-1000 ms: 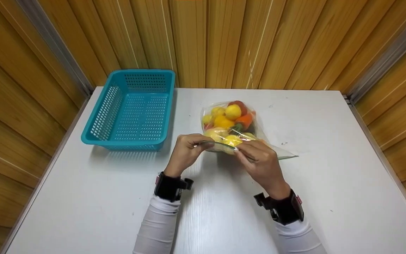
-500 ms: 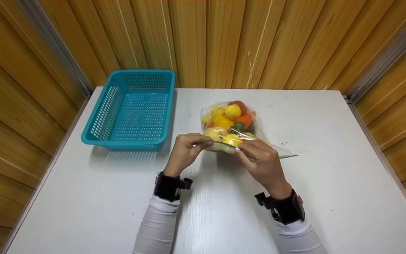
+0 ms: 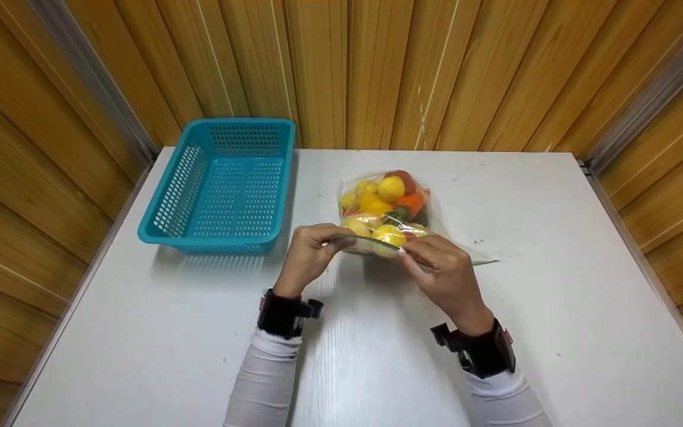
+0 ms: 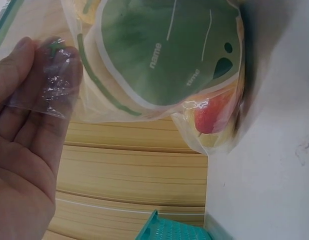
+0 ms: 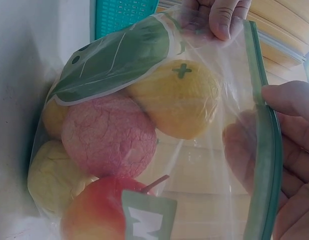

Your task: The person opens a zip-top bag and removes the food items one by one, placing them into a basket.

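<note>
A clear zip bag [image 3: 386,207] full of toy-like fruit and vegetables rests on the table. Its open-side edge with the green zip strip [image 5: 264,130] faces the person. My left hand [image 3: 318,252] pinches the bag's left corner between thumb and fingers; in the left wrist view, a printed green label [image 4: 169,50] is beside it. Farther right along the strip, my right hand [image 3: 448,273] pinches the edge, with the thumb on the zip. Through the plastic show a yellow fruit [image 5: 179,100], a pink ball-like fruit [image 5: 109,135] and an orange pepper [image 3: 411,203]. Whether the zip is sealed cannot be told.
A teal perforated basket [image 3: 214,240] stands at the back left, apart from the bag, with no items visible inside. The white table [image 3: 555,284] ends at a back wall of wooden slats [image 3: 377,71]. More slatted walls flank both sides.
My hands have drifted slightly apart along the bag's edge, the left a little leftward and the right a little rightward. Both keep their pinch. The bag and basket stay in place.
</note>
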Available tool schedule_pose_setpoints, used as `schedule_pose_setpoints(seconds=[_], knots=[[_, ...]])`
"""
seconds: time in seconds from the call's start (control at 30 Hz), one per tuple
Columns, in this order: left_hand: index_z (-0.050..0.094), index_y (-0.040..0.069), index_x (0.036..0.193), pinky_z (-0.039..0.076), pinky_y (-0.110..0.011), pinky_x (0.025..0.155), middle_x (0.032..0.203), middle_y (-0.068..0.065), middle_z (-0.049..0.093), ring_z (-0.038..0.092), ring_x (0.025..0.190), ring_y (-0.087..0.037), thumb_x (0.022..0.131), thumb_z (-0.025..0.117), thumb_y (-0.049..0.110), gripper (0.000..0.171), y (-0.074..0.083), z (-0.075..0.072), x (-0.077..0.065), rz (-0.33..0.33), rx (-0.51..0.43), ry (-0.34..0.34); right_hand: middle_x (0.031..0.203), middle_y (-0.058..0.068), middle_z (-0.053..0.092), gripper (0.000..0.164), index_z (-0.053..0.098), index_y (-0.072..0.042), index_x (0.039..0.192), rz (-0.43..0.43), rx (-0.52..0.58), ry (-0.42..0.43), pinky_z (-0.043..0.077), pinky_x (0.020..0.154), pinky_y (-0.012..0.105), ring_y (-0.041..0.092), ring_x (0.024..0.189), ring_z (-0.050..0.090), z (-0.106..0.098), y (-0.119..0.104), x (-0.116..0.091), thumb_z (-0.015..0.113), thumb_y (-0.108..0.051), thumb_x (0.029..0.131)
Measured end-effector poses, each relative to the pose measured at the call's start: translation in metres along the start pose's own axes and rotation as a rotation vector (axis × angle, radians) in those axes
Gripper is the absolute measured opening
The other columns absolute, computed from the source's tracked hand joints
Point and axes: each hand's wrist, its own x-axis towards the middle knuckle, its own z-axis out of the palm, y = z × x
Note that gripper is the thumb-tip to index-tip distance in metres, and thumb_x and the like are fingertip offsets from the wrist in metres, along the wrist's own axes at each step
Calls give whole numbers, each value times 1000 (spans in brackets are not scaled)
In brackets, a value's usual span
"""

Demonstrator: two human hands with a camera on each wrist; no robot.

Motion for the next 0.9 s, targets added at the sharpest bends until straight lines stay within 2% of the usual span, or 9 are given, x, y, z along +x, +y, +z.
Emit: schedule_pose_setpoints(seconds=[0.37,0.67,0.9], knots=[[83,5,93,48,-23,66,82,-5,78,62,70,-10,87,79,9,7,1,-1,0,7,20,21,88,9,75,21,79,-2,93,0,35,0,56,79,27,25,82,70,-3,1,1,81,9,76],[83,6,93,45,-24,65,81,-4,77,59,69,-11,88,78,8,7,-2,-1,0,30,34,41,89,9,75,22,79,1,94,-5,9,6,57,72,33,24,82,71,-4,1,1,83,9,74],[83,6,94,45,-24,66,83,-5,77,61,70,-13,89,78,9,8,1,-2,0,12,23,32,89,9,75,23,79,1,95,-4,17,13,56,73,30,23,80,70,-4,2,1,83,10,74]])
